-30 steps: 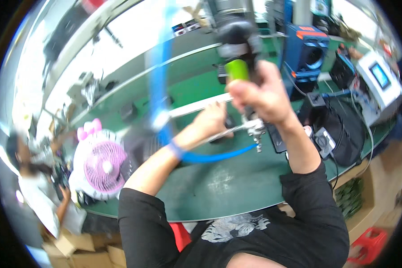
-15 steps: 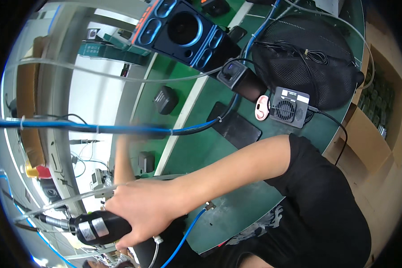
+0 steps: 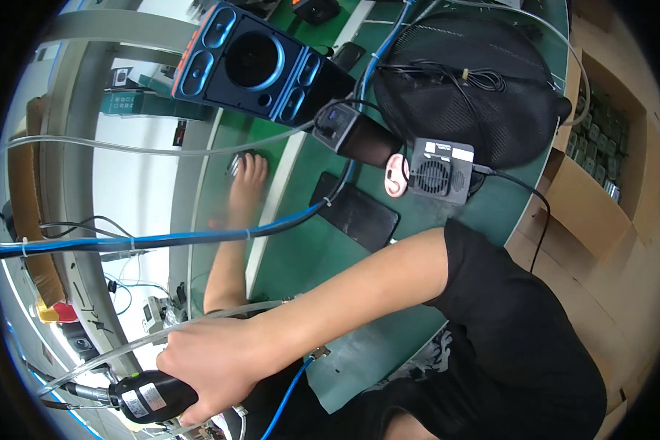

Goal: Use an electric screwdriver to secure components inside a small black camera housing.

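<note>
My right arm reaches across to the lower left, and my right hand (image 3: 216,359) is closed round a black power screwdriver (image 3: 154,396) with pale labels and a metal collar. Farther off, beyond a blue-and-black cable bundle (image 3: 271,226), my left hand (image 3: 249,178) has its fingers bent over a dark block-shaped device (image 3: 236,163) on the green belt (image 3: 231,132). The fingers cover much of that device. My right arm hides part of the left forearm.
A large speaker (image 3: 257,62) stands at the back, near a black cylindrical device (image 3: 359,136), a pink case (image 3: 396,176), a grey fan unit (image 3: 441,172) and a black mesh bag (image 3: 462,88). A dark flat panel (image 3: 356,213) lies mid-table. An open carton (image 3: 587,209) stands right.
My left hand has moved away from me along the belt and taken hold of the dark device. The right hand still grips the screwdriver. The whole view has shifted slightly.
</note>
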